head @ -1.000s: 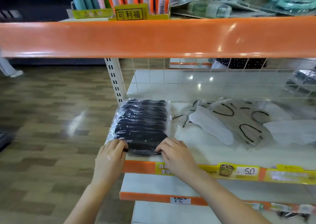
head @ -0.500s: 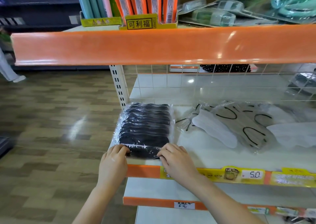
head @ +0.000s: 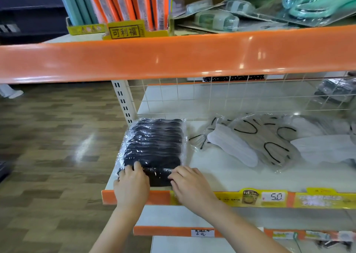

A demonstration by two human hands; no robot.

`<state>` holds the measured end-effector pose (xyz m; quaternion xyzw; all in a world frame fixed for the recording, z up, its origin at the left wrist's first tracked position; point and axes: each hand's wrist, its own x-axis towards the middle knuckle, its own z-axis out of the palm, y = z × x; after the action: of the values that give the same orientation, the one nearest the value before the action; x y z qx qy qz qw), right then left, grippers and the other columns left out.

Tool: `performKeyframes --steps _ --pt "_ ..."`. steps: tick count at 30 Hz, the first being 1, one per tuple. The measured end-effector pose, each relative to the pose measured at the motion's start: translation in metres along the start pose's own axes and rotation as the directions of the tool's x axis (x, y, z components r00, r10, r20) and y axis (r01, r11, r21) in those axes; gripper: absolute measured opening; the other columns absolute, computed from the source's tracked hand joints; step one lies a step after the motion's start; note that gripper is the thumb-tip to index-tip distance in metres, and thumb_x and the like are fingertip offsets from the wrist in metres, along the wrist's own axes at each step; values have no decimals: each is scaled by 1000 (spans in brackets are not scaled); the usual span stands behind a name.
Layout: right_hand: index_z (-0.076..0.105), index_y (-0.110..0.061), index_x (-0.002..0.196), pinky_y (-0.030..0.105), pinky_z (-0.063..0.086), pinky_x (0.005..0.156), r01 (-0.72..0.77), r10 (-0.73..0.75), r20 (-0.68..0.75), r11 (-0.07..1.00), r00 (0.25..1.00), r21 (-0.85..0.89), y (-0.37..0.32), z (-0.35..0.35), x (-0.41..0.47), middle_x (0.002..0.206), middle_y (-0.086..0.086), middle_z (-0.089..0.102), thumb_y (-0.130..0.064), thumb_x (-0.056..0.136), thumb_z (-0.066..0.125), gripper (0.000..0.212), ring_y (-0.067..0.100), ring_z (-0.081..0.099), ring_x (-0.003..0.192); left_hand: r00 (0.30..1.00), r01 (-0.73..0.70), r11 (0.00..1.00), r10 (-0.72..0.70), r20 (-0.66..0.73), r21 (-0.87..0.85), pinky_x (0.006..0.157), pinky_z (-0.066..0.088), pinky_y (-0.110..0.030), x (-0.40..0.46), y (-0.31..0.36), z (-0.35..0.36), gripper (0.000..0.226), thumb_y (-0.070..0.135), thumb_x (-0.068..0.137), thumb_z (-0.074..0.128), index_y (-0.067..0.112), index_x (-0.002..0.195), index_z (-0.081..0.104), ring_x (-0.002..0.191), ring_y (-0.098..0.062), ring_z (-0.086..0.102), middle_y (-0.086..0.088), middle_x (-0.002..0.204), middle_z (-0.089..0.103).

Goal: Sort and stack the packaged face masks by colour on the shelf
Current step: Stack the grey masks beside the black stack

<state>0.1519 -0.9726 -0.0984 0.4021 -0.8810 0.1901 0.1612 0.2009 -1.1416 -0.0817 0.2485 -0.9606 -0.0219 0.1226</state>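
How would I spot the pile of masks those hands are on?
Look under the orange shelf edge at the white shelf. At its left end lies the black mask stack in clear wrap, both hands at its near edge. Its neighbours to the right are white and grey, lying loose.
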Motion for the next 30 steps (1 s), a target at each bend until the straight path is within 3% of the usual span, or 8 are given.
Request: performKeyframes --steps 8,11,15,19,24,26,28,30 --pt "68 -24 85 27 50 68 -125 115 -141 990 983 -67 71 -25 -3 87 -9 62 -27 82 41 27 13 61 78 988 -136 981 123 -96 -142 40 38 -31 7 66 -14 18 9 71 73 10 83 60 54 -29 59 -5 64 60" --pt "70 -22 85 28 51 67 -179 164 -139 978 977 -104 109 -36 -7 89 -8 64 -28 77 41 31 15 63 80 946 -311 937 289 -148 -161 38 38 -30 9 107 -9 24 12 62 75 13 84 65 50 -24 59 -2 63 59" --pt "70 -24 85 29 50 65 -273 271 -40 936 962 -221 153 -54 -9 88 -6 64 -34 68 52 27 18 65 80 869 -486 860 459 -182 -152 45 45 -26 11 160 7 19 20 69 47 19 78 65 57 -17 60 4 66 60" --pt "68 -20 94 37 52 67 -374 407 61 881 911 -290 189 -69 -11 94 0 65 -33 45 87 55 23 65 85 848 -524 836 529 -13 -166 55 50 -25 17 205 21 31 25 53 79 24 82 66 73 -15 65 8 78 65" --pt "62 -18 108 39 47 81 -411 453 59 851 890 -327 220 -77 -21 121 2 56 -50 85 47 42 26 58 106 856 -487 861 504 116 -146 60 52 -27 27 247 17 43 26 42 86 22 81 68 82 -17 67 4 85 67" --pt "58 -18 119 40 43 89 -449 489 63 839 870 -307 227 -81 -25 131 2 52 -53 89 29 54 26 53 115 868 -444 888 460 186 -121 77 53 -35 31 257 18 42 27 64 80 17 102 67 105 -25 62 -8 112 64" --pt "54 -18 128 40 41 95 -480 517 46 821 854 -308 235 -84 -31 132 3 51 -55 90 25 61 28 51 118 850 -433 895 445 281 -107 102 36 -42 32 265 26 45 29 94 51 15 136 43 134 -30 37 -16 146 37" --pt "53 -15 130 43 42 94 -506 535 18 810 845 -296 244 -87 -38 130 6 54 -56 89 26 64 30 52 117 844 -435 899 430 320 -59 108 25 -41 32 267 30 47 31 100 36 16 143 30 140 -29 25 -15 154 22"
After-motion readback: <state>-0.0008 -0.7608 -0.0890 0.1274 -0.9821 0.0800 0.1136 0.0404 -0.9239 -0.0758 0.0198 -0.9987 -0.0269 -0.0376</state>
